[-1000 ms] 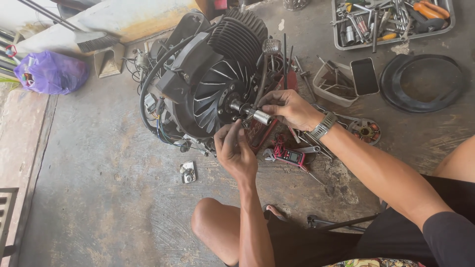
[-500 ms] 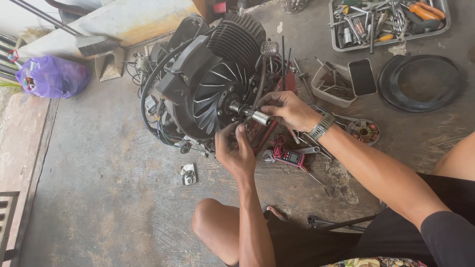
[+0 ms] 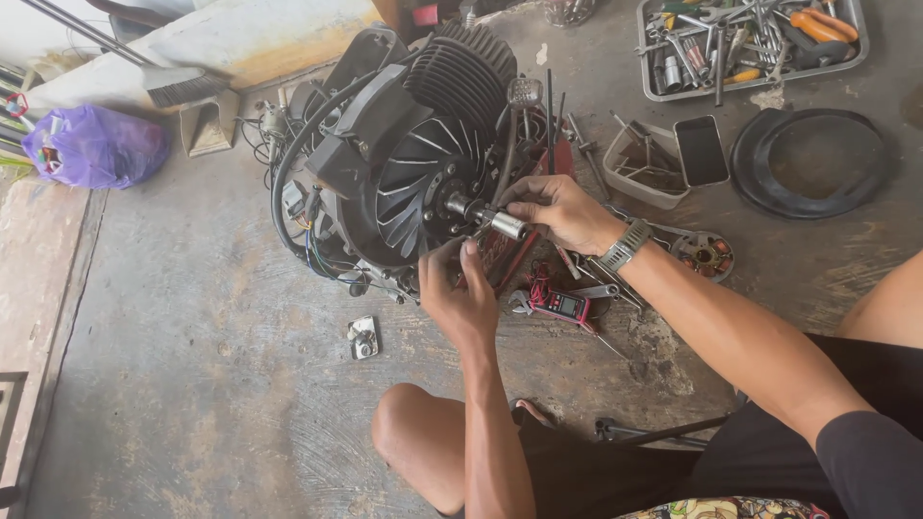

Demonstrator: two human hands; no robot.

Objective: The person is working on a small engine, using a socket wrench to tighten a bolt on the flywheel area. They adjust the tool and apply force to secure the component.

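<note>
Barely anything shifts: right hand (image 3: 562, 213) still pinches the silver metal socket (image 3: 505, 225) on the black finned engine fan (image 3: 415, 197), left hand (image 3: 460, 298) fingers curled against its rim.

- I'm sitting on a bare grey concrete floor (image 3: 173, 384), stained and scuffed, in even daylight.
- A long pale concrete slab (image 3: 240, 38) runs along the top edge ahead of me.
- A crumpled purple plastic bag (image 3: 94, 146) lies at my far left.
- A grey metal tray of mixed hand tools (image 3: 750, 43) sits top right, above a round black rubber ring (image 3: 812, 163).
</note>
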